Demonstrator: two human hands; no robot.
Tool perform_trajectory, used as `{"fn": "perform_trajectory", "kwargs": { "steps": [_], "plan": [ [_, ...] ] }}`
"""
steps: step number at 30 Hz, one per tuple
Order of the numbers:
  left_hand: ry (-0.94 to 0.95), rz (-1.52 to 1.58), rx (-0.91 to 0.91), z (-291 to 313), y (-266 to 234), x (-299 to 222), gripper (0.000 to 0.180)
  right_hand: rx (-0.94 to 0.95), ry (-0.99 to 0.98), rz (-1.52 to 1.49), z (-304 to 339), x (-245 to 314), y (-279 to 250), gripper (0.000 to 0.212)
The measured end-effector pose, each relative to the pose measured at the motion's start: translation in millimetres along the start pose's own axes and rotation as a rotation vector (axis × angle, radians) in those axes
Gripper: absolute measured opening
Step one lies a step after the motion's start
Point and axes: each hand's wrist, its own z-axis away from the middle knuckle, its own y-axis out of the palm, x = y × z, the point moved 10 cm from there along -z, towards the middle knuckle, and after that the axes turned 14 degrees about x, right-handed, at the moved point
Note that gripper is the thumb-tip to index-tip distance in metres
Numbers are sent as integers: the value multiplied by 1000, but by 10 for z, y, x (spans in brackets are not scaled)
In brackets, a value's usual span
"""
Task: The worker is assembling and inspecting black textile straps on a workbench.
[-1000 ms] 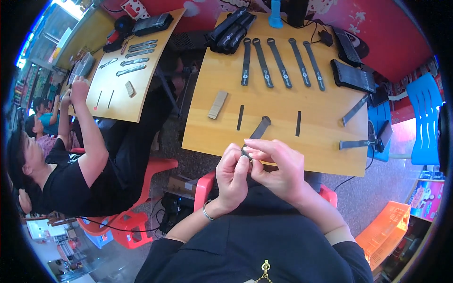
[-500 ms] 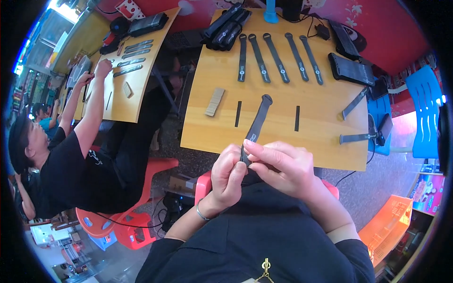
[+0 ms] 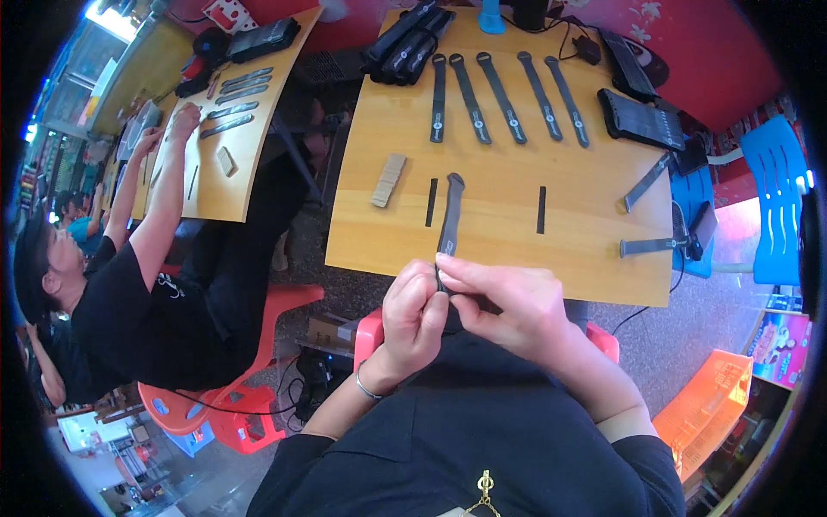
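Both my hands meet in front of me at the table's near edge, pinching one end of a dark grey strap (image 3: 449,220). My left hand (image 3: 411,312) is closed around that end, thumb on top. My right hand (image 3: 515,308) grips the same end between thumb and fingers. The strap's free end, with a rounded loop head, stretches up over the wooden table (image 3: 491,271). Between my fingertips the strap's lower end is mostly hidden. Farther back, several similar straps (image 3: 470,99) lie side by side, loop heads pointing away.
A small stack of tan card pieces (image 3: 388,180) lies left, between a bundle of black straps (image 3: 407,47) and the near edge. Two black strips (image 3: 541,209) mark the tabletop. Two straps (image 3: 648,248) reach over the right edge. A co-worker (image 3: 129,293) sits at the left table.
The held strap has swung left and now points more directly away from me. My hands stay together, shifted very slightly left, still pinching its end.
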Motion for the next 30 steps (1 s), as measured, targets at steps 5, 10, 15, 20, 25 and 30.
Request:
{"fn": "perform_trajectory", "kwargs": {
  "steps": [5, 10, 15, 20, 25, 30],
  "plan": [
    [-43, -39, 21, 63, 7, 102, 12, -10, -40, 45, 53, -17, 95, 34],
    [-93, -24, 23, 80, 31, 101, 11, -23, -81, 95, 118, 19, 186, 36],
    [-43, -34, -3, 112, 16, 135, 9, -64, -69, 100, 118, 16, 212, 38],
    [16, -113, 11, 58, 37, 172, 14, -39, -20, 81, 138, -137, 269, 38],
    [27, -16, 5, 24, 20, 261, 16, -177, 59, -77, 143, -341, 176, 26],
    [-23, 169, -16, 41, 42, 393, 28, -214, 117, -201, 242, -410, 223, 27]
  ]
}}
